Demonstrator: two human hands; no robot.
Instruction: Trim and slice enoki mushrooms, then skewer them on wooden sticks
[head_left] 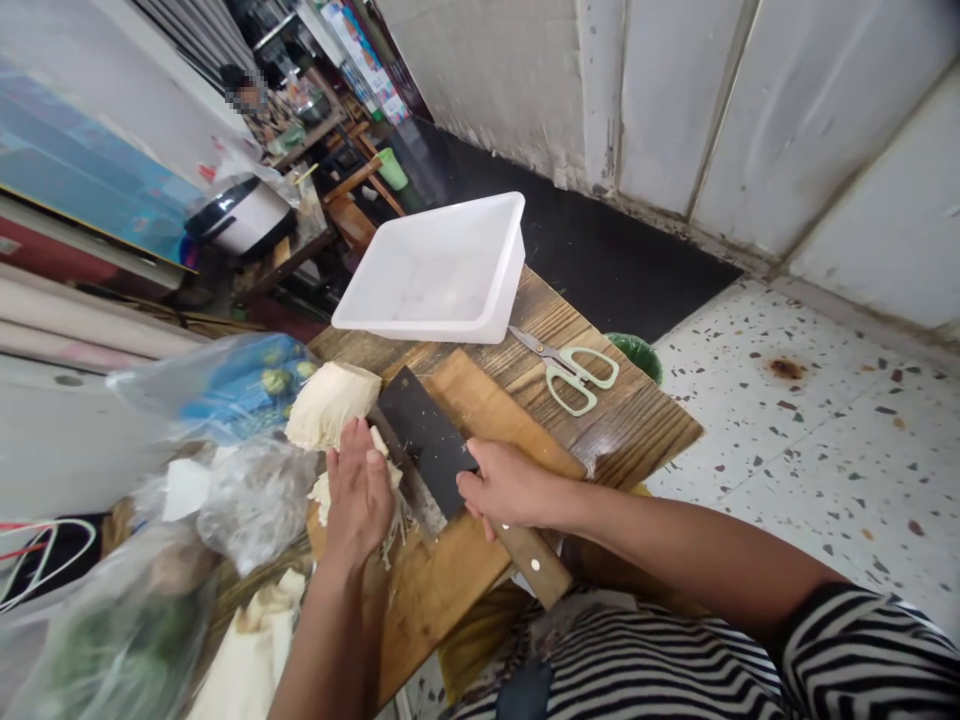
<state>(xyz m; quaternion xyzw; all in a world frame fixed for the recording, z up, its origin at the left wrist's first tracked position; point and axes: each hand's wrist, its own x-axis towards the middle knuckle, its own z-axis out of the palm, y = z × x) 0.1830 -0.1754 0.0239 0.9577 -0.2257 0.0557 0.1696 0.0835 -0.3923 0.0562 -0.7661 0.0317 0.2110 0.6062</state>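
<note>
My right hand (506, 483) is wrapped around the front of a cleaver's wooden handle. The dark blade of the cleaver (427, 432) lies slanted over a wooden cutting board (480, 400). To its left, my left hand (360, 490) has its fingers stretched out and rests against pale enoki mushrooms (321, 497). Some thin strands lie between this hand and the blade. A larger cream-white bundle of enoki mushrooms (334, 400) sits just beyond my left fingertips. What lies under the left palm is hidden.
A white plastic tub (435, 325) stands at the table's far end. Scissors with pale green handles (576, 372) lie right of the board. Plastic bags of vegetables (247, 385) crowd the left side. A green bin (636, 357) is below the table edge. Another person sits far back.
</note>
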